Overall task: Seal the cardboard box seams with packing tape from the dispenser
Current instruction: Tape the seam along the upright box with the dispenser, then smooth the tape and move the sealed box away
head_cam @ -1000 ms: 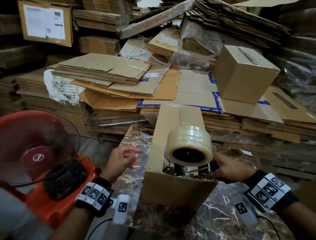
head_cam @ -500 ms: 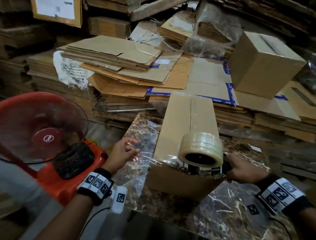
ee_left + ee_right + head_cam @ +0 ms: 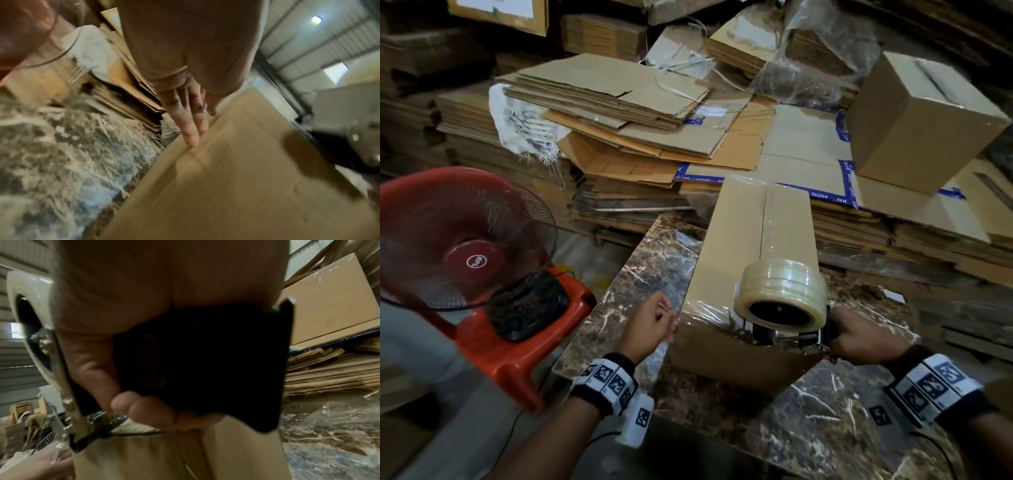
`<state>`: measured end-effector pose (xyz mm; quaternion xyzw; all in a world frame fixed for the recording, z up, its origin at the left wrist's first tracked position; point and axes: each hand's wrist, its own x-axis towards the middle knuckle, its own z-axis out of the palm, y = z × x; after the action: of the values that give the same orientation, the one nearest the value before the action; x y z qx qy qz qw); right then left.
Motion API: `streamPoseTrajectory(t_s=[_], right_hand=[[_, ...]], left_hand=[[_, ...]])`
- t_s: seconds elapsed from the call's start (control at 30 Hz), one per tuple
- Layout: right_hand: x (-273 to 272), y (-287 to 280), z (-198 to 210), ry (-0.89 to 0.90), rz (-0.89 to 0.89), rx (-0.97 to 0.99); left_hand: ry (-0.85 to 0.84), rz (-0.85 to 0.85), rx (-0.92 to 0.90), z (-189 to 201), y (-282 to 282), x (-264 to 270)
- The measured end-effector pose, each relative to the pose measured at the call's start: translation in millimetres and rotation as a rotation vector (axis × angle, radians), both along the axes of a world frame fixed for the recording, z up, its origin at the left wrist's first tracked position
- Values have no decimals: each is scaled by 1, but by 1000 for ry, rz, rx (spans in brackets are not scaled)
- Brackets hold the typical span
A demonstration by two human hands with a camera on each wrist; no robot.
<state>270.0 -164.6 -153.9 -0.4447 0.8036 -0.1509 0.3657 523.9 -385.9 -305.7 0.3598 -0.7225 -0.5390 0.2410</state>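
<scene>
A long cardboard box (image 3: 743,233) lies on the marble table (image 3: 640,274), with clear tape running down its top seam. My right hand (image 3: 839,339) grips the black handle (image 3: 205,361) of the tape dispenser (image 3: 791,337) at the box's near end. The clear tape roll (image 3: 780,294) sits on top of the dispenser. My left hand (image 3: 666,317) is at the box's near left corner. In the left wrist view its straight fingers (image 3: 191,129) touch the box (image 3: 236,186) along that edge. Crinkled tape covers the near top edge.
A red fan (image 3: 465,240) stands on an orange stool (image 3: 517,363) at the left. Stacks of flattened cardboard (image 3: 619,113) fill the back, with a taped box (image 3: 921,120) at the right. In the right wrist view a person (image 3: 35,423) bends over far off.
My left hand has moved right, from beside the box to touching its near left corner. The dispenser has stayed at the box's near end in my right hand.
</scene>
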Motion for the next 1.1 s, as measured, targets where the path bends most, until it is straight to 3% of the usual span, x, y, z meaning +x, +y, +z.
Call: streamPoseTrajectory(t_s=[0.1, 0.17, 0.33, 0.47, 0.53, 0.7, 0.8, 0.93, 1.1], right_hand=[[1, 0, 2, -3, -6, 9], [2, 1, 3, -14, -7, 3], [4, 4, 6, -41, 14, 20], [0, 6, 5, -32, 28, 28], [-2, 6, 3, -36, 45, 22], [-7, 7, 0, 3, 98, 4], [-10, 9, -4, -25, 124, -15], [-13, 9, -8, -35, 160, -39], [-15, 10, -12, -33, 186, -79]], left_hand=[[-315, 4, -208, -8, 0, 0], [-368, 83, -245, -12, -1, 7], [-101, 378, -262, 8, 7, 13], [67, 489, -273, 33, 33, -4], [151, 474, -201, 40, 48, -17], [145, 388, 85, 24, 55, -35], [205, 383, 278, 35, 53, -36], [183, 339, 317, 50, 59, -41], [111, 401, 344, 52, 62, -45]])
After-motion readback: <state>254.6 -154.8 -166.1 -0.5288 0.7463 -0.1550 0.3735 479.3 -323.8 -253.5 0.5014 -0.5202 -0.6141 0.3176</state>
